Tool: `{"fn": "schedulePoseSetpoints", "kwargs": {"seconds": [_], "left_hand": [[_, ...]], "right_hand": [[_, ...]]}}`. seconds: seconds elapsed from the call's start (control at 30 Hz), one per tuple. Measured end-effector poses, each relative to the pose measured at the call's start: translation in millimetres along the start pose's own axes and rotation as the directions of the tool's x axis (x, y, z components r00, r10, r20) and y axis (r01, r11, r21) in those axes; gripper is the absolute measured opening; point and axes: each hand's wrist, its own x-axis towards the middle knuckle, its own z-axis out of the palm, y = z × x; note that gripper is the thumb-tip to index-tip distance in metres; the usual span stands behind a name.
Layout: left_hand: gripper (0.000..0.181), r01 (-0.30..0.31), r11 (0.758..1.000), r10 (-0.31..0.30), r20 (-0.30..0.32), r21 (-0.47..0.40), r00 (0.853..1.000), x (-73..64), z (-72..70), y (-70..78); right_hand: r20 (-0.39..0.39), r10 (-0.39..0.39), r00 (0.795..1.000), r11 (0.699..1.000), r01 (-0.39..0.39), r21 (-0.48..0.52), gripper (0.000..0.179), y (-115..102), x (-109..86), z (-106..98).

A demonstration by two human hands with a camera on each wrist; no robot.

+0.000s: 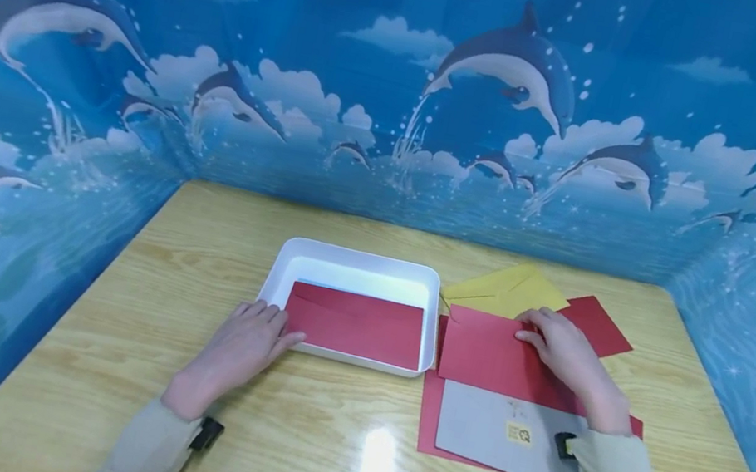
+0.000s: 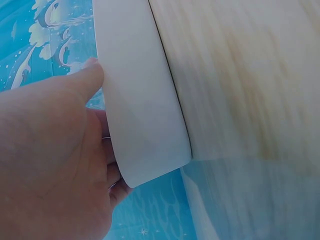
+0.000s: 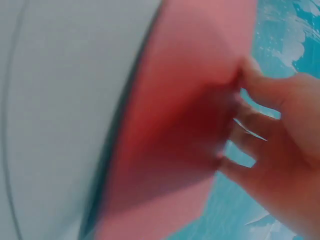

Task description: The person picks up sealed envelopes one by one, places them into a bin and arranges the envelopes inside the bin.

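A white plastic tray (image 1: 358, 260) stands left of centre on the table, a red envelope (image 1: 355, 325) lying flat inside it. My left hand (image 1: 243, 343) holds the tray's near left corner; in the left wrist view its thumb rests at the rim of the white wall (image 2: 142, 110). On the right, my right hand (image 1: 562, 346) pinches another red envelope (image 1: 483, 347) by its far edge, thumb on the near face. That envelope overlaps a grey sheet or envelope (image 1: 482, 423) with a small yellowish printed label. In the right wrist view, the red paper (image 3: 170, 130) is blurred.
Behind the held envelope lie a yellow envelope (image 1: 509, 289) and a further red one (image 1: 597, 325). More red paper (image 1: 429, 422) shows under the grey piece. A blue dolphin-print curtain (image 1: 373, 176) borders the wooden table (image 1: 308, 460) at the back and both sides.
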Motion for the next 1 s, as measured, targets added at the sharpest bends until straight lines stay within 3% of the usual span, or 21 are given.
{"fn": "schedulePoseSetpoints", "kwargs": {"seconds": [0.23, 0.53, 0.77, 1.0], "left_hand": [[0.033, -0.001, 1.000, 0.001, -0.002, 0.003, 1.000, 0.3, 1.3, -1.0], [0.032, -0.003, 1.000, 0.003, 0.001, -0.005, 1.000, 0.2, 1.6, -1.9], [0.034, 0.002, 1.000, -0.002, 0.000, 0.001, 1.000, -0.4, 3.0, -3.4], [0.034, -0.006, 1.000, 0.006, -0.005, -0.001, 1.000, -0.2, 1.9, -2.8]], "right_hand": [[-0.125, -0.035, 0.992, 0.994, 0.022, -0.109, 0.014, -11, 3.0, 5], [-0.205, -0.092, 0.974, 0.983, 0.056, -0.176, 0.011, -14, 3.3, 6], [-0.307, -0.139, 0.942, 0.977, 0.080, -0.199, 0.014, -17, 3.7, 1], [-0.386, -0.097, 0.917, 0.980, 0.021, -0.197, 0.020, -30, -0.2, -13]]}}
